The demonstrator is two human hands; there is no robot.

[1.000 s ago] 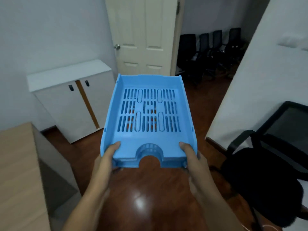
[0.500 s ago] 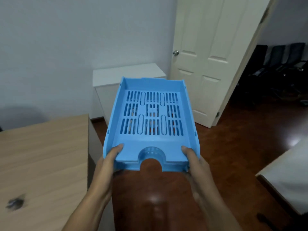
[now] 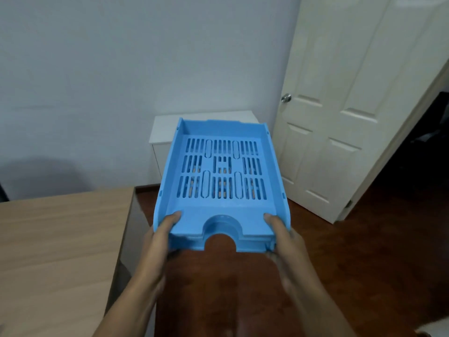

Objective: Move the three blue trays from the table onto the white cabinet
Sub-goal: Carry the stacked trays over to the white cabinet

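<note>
Head view, left to right. Wooden table [image 3: 60, 239]: 8 o'clock. Left hand [image 3: 158, 239]: grips blue tray stack [image 3: 222, 176] at its near-left corner, thumb on top. Stack: centre, held in the air above the dark floor [image 3: 364, 263]. White cabinet [image 3: 165, 127]: 12 o'clock, behind stack. Right hand [image 3: 288, 242]: grips near-right corner. Door [image 3: 352, 93]: 2 o'clock.

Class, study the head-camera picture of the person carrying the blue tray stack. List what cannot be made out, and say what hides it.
- How many trays: the slotted blue plastic tray stack shows layered front edges, count unclear.
- White cabinet: front and most of its top hidden behind the stack.
- Fingers of the left hand and right hand: only thumbs show; the rest lie under the stack.
- Light wooden table: cut off by the left edge.
</note>
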